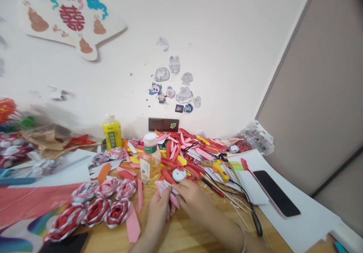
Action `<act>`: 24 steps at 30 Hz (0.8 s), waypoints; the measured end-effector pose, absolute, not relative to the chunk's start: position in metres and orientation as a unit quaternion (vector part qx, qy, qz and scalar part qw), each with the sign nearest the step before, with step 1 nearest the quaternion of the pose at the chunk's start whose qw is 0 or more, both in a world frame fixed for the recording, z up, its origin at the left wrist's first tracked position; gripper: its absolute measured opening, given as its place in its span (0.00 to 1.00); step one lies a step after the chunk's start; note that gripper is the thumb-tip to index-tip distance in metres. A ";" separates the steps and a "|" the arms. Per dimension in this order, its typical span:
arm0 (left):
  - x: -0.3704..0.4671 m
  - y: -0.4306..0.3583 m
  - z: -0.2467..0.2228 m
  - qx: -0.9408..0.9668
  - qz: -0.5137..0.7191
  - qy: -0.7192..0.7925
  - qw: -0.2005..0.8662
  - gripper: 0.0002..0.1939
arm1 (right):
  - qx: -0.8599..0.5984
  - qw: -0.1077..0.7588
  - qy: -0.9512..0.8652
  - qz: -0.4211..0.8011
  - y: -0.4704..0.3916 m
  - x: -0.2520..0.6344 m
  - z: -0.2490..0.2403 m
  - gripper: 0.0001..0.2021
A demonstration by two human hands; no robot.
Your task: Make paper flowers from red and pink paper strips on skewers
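Observation:
Between my two hands is a partly formed pink-and-white folded paper flower (174,200), held just above the wooden table. My left hand (159,204) grips it from the left with the thumb on top. From the right, the fingers of my right hand (190,195) pinch its upper edge. My fingers hide part of the flower. To the left are finished paper flowers, pink-and-white ones (107,188) behind and red-and-white ones (96,210) in front. A bottle of pale yellow drink (150,160) stands just behind my left hand.
A heap of red, pink and yellow paper strips (170,147) lies along the wall. Right of my hands are a yellow glue gun (220,171) with a black cable, thin sticks, and a phone (276,193) on white paper. A yellow bottle (112,132) stands back left.

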State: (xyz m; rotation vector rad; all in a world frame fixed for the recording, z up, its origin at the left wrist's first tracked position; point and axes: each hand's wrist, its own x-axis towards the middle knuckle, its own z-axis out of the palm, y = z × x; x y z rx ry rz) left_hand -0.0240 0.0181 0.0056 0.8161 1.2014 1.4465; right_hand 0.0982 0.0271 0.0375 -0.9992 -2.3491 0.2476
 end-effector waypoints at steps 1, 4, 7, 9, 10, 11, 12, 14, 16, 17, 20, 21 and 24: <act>-0.024 0.018 0.007 0.342 0.603 0.500 0.519 0.21 | -0.382 0.291 -0.871 0.102 0.028 0.100 0.038 0.11; -0.025 0.017 0.012 0.348 0.603 0.495 0.520 0.22 | -0.410 0.321 -0.844 0.130 0.028 0.103 0.043 0.13; -0.025 0.016 0.015 0.355 0.605 0.482 0.525 0.23 | -0.434 0.351 -0.816 0.151 0.027 0.102 0.050 0.13; -0.023 0.015 0.016 0.359 0.608 0.471 0.529 0.23 | -0.449 0.376 -0.792 0.171 0.027 0.100 0.054 0.12; -0.023 0.015 0.016 0.362 0.608 0.466 0.531 0.23 | -0.455 0.390 -0.779 0.186 0.027 0.099 0.056 0.11; -0.022 0.014 0.016 0.366 0.607 0.462 0.533 0.23 | -0.458 0.403 -0.765 0.204 0.026 0.098 0.057 0.11; -0.022 0.013 0.016 0.371 0.605 0.458 0.535 0.24 | -0.459 0.416 -0.753 0.222 0.026 0.097 0.057 0.10; -0.021 0.012 0.015 0.379 0.599 0.455 0.540 0.24 | -0.451 0.431 -0.741 0.248 0.024 0.096 0.058 0.10; -0.020 0.010 0.015 0.381 0.597 0.452 0.542 0.25 | -0.433 0.433 -0.749 0.252 0.022 0.095 0.060 0.11; -0.020 0.010 0.015 0.382 0.597 0.450 0.543 0.25 | -0.425 0.431 -0.758 0.246 0.021 0.095 0.061 0.12; -0.020 0.008 0.017 0.385 0.593 0.445 0.550 0.25 | -0.413 0.418 -0.777 0.226 0.017 0.094 0.065 0.13; -0.020 0.008 0.017 0.385 0.591 0.442 0.554 0.26 | -0.410 0.415 -0.781 0.225 0.017 0.094 0.066 0.13; -0.019 0.007 0.018 0.384 0.590 0.430 0.565 0.25 | -0.394 0.421 -0.781 0.240 0.019 0.095 0.062 0.14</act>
